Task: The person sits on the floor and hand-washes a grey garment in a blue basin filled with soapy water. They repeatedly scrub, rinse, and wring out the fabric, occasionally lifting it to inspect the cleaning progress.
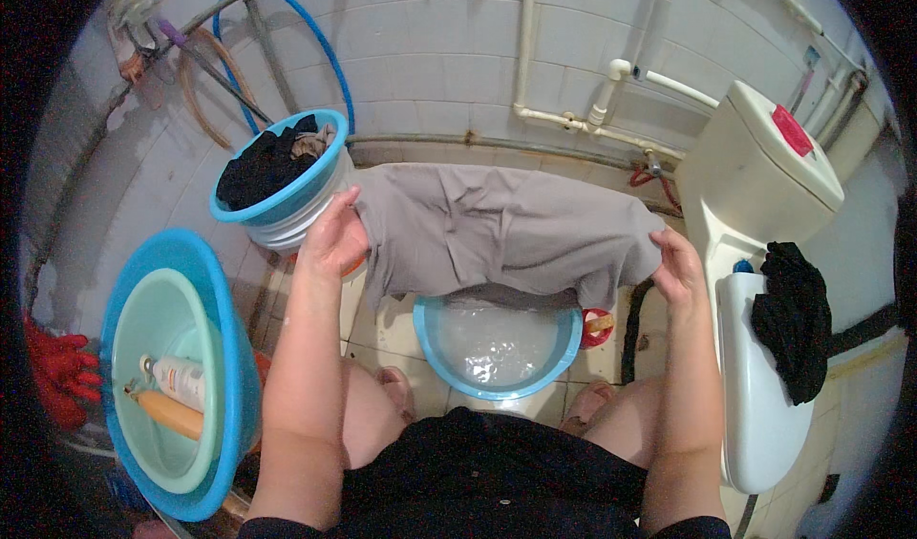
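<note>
A grey cloth garment is stretched out sideways between my two hands; its exact kind cannot be made out. My left hand grips its left end, fingers closed on the fabric. At the opposite end, my right hand pinches the edge. Below the garment, a blue basin of cloudy, bubbly water stands on the floor between my feet. The hanging cloth covers the basin's far rim.
Dark clothes fill a blue basin on a white bucket, back left. Nested basins at left hold bottles. Red gloves hang beside them. A black garment lies on the toilet lid, right. Pipes line the wall.
</note>
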Motion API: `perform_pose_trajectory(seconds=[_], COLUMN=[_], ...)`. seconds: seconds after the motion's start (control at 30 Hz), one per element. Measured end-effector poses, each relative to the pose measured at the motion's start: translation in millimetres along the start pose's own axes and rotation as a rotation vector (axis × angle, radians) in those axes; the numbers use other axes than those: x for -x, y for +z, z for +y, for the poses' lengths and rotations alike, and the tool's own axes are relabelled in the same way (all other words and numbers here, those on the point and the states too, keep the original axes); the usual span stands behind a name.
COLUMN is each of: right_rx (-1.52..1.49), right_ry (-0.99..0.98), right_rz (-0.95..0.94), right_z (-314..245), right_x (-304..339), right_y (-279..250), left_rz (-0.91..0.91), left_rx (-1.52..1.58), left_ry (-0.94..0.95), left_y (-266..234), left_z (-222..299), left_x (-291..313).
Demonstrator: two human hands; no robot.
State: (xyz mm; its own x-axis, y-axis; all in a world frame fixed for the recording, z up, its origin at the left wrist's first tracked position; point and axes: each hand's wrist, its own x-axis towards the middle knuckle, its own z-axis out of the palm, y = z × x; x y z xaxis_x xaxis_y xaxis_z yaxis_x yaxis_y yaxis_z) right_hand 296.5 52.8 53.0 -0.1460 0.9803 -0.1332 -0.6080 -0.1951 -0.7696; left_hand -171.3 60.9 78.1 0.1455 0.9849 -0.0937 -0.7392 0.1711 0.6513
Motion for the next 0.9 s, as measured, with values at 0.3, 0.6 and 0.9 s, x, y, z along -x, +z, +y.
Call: perform_pose_trajectory(seconds=[0.3, 0.6, 0.9], right_rx=[0.050, 0.077, -0.331], right_ry=[-0.025, -0.001, -0.083], right_rz=[0.093, 0.012, -0.044], right_z=[-2, 5, 17], right_x=[11, 5, 3], right_y=[19, 18, 44], left_rz=[0.064, 0.158, 0.158], left_rx=[-0.171, -0.053, 0.174], left_ry=[-0.036, -0.048, -0.031], left_y=[-7, -12, 3], left_z=[-2, 2, -19], left_x=[-1, -3, -1])
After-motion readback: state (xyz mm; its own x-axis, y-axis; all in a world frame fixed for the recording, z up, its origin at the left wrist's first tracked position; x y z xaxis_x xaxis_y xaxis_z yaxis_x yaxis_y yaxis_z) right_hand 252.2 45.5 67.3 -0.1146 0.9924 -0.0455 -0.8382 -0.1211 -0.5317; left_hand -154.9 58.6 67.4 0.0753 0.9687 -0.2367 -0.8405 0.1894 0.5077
